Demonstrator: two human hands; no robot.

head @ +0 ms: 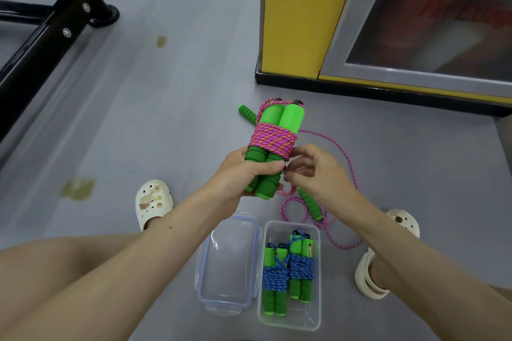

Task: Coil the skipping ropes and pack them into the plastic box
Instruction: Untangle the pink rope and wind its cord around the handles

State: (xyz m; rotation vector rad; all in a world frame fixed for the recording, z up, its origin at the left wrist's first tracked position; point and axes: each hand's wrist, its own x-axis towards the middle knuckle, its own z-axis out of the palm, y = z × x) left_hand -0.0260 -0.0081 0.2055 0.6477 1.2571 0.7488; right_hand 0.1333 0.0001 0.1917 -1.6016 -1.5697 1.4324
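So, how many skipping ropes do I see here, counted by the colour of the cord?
Pink: 2 (wound pink rope held in the left hand; loose pink rope on the floor)
Blue: 2 (left blue rope and right blue rope, both inside the plastic box)
Total: 4

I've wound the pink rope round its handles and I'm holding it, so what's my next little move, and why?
Probably tuck the loose pink end, pinched by your right hand, under the wraps of the pink rope bundle your left hand grips by its foam handles. The end looks unsecured, and the two blue bundles in the plastic box lie fully wound.
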